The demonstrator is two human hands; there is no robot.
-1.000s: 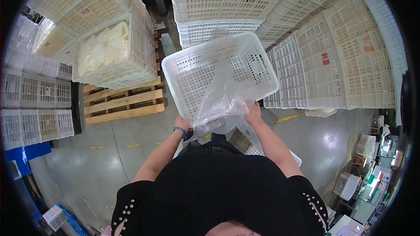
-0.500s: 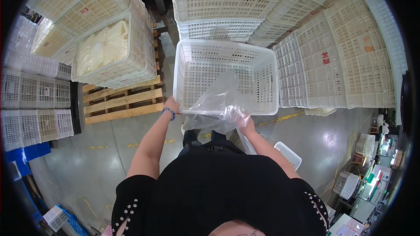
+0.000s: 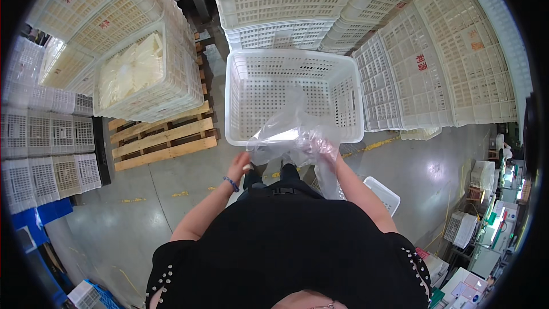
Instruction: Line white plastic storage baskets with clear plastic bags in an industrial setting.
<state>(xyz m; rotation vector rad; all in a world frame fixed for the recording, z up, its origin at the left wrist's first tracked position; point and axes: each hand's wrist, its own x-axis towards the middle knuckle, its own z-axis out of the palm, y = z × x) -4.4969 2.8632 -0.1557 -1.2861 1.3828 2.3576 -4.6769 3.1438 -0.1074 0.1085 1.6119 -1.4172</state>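
Head view shows a big white basket (image 3: 230, 97) in front of a person. A clear plastic bag (image 3: 280, 137) goes across the basket's near edge. The right hand (image 3: 327, 151) is by that edge, right of its middle, its grip pinching the bag. The left hand (image 3: 238, 166) is near the basket's near left corner; its grip is hard to tell. Left of the basket is a wooden pallet (image 3: 166, 154).

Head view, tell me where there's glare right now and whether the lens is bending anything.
Head view: bright glare streaks the clear bag; also in the head view, a white shine sits on the gray floor at right; the head view's fisheye bows the crate stacks near its dark rim, while holes in the white basket look fairly crisp.
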